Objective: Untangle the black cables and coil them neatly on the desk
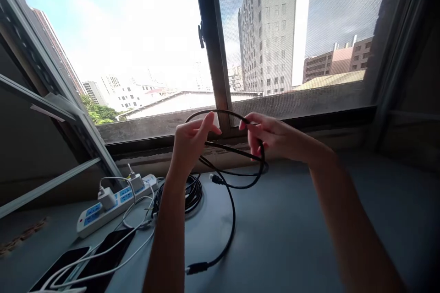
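A black cable (233, 210) hangs in loose loops between my two hands, above a grey-blue tabletop. My left hand (192, 139) is around the left side of the loops, thumb raised and fingers curled. On the right, my right hand (266, 133) pinches the top strand between thumb and fingers. One connector (217, 179) of the cable dangles below the loops, between the hands. The other connector (197, 268) lies lower, near my left forearm.
A coiled black cable (194, 196) lies behind my left forearm. Left of it is a white power strip (117, 203) with chargers and white cords. Dark phones (106, 256) lie at the lower left. A window frame (215, 46) stands behind.
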A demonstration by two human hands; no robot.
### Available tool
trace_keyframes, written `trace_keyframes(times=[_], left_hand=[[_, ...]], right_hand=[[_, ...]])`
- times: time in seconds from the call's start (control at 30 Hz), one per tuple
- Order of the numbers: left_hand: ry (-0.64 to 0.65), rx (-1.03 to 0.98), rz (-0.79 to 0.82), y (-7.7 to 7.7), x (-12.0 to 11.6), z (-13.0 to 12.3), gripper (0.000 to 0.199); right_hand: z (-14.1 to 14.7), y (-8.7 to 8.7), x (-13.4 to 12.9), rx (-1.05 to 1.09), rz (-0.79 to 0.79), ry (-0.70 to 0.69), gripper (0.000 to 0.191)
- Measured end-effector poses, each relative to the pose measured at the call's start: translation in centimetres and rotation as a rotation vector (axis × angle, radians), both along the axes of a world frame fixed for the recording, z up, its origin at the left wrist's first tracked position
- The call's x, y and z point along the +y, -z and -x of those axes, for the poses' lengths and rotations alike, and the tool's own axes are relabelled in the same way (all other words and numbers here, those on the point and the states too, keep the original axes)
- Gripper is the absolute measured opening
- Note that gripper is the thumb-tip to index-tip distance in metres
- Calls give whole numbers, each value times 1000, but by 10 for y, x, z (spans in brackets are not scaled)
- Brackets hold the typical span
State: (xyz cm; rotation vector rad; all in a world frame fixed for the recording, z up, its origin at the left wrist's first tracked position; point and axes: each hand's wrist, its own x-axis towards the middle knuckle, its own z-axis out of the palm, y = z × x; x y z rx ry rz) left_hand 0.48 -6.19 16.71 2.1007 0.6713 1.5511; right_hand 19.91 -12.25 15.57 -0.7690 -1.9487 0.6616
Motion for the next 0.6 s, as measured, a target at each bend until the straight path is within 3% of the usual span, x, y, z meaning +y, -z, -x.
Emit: trace_keyframes(times=[0.13, 0.23, 0.37, 0.5, 0.6], left_hand=[[-116, 10, -75, -5, 1, 19, 45], [-192, -74, -45, -8, 4, 34, 48], [-363, -256, -26, -9, 12, 51, 46], [-438, -366, 47, -12, 15, 62, 39], [-438, -396, 67, -12, 15, 59, 40]], right_hand=[[-8, -5, -2, 362, -205, 305, 19], [-17, -15, -14, 685, -284, 356, 25], [-46, -23, -31, 1025, -248, 447, 34], [-93, -12, -43, 1132, -147, 555, 28], [-124, -1, -50, 897, -214, 627, 15]])
